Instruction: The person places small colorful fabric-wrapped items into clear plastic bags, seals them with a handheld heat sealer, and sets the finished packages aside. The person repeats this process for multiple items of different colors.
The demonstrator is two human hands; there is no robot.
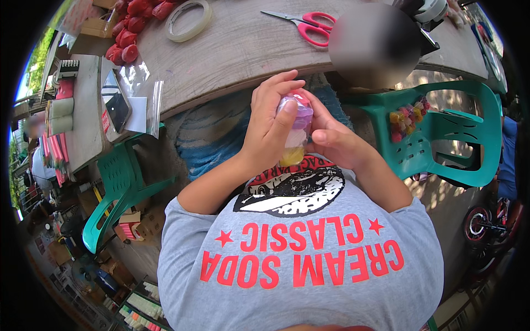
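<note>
Between my hands, just in front of my chest, is a clear plastic-wrapped stack of coloured pieces [299, 134], with red, purple, white and yellow parts from top to bottom. My left hand [271, 120] presses its thumb on the upper wrapping, and the fingers curl over the top. My right hand [337, 136] cups the other side of the stack, its thumb apart from the fingers. Both hands are off the table edge, over my lap. Part of the stack is hidden by the fingers.
On the wooden table [236, 49] lie pink-handled scissors [316, 29], a roll of clear tape [188, 20], red wrapped pieces [132, 25], a phone [116, 101] and plastic bags [155, 109]. A green plastic chair [414, 157] holds colourful wrapped pieces [408, 120]; another green chair [118, 178] stands opposite.
</note>
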